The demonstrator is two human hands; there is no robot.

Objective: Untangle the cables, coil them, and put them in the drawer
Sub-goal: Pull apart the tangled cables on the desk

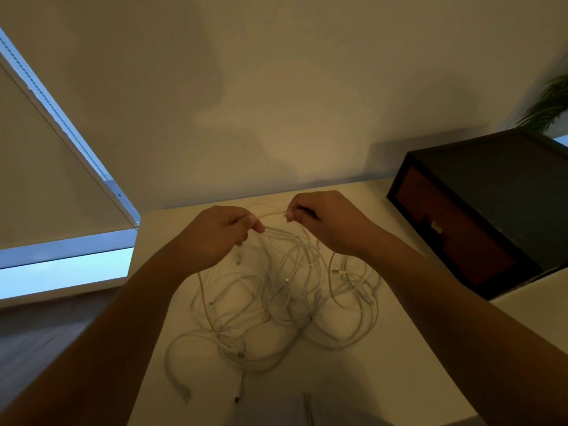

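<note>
In the head view, a heap of white cables [276, 305] lies tangled in loose loops on the white tabletop [353, 382]. It spreads from the middle toward the near edge, where a few plug ends stick out. Two bare arms reach in from the near corners and meet over the far side of the heap.

The left hand [215, 235] has its grip closed, fingers and thumb pinching one end of a short stretch of cream cable [272, 214]. The right hand [325, 224] pinches the other end, its grip closed too, so the stretch runs almost level between them, lifted above the pile. More strands hang from the left hand into the tangle. In the dim light it is hard to trace which loop the held cable joins.

At the far right of the tabletop stands a black box [498, 186] with a reddish-brown drawer [445, 238] shut, well apart from the cables. A window [64, 272] sits at the left, and a green plant [550, 99] at the far right.
</note>
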